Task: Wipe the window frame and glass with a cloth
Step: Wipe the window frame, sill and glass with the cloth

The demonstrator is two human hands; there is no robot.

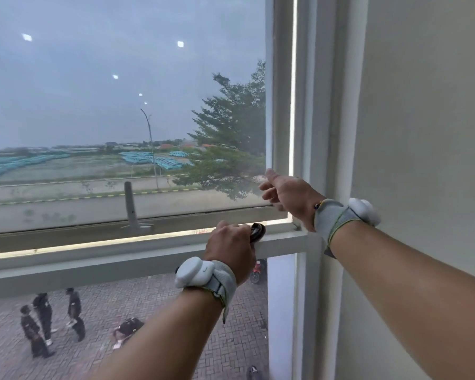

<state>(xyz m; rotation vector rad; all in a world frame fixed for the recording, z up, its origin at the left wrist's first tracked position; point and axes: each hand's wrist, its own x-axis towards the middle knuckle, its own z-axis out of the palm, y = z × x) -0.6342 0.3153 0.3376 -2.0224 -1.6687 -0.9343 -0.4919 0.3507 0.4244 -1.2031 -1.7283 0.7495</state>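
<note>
Two hands at the lower right corner of a white-framed window.

The smooth matte wall (422, 105) fills the space right of the right hand; the glass (121, 91), hazy and reflecting small ceiling lights, spreads up and left of both hands, and the white window frame (283, 105) runs up just above the right hand, with its flat horizontal rail passing under the left hand. The right hand (288, 192) rests at the frame's corner, fingers loosely bent against the glass edge, holding nothing that can be seen. The left hand (231, 246) is curled round a small dark rounded handle (258, 232) on the rail. Each wrist wears a grey knitted band carrying a white rounded plastic device (194, 271). No readable writing or cloth shows.
</note>
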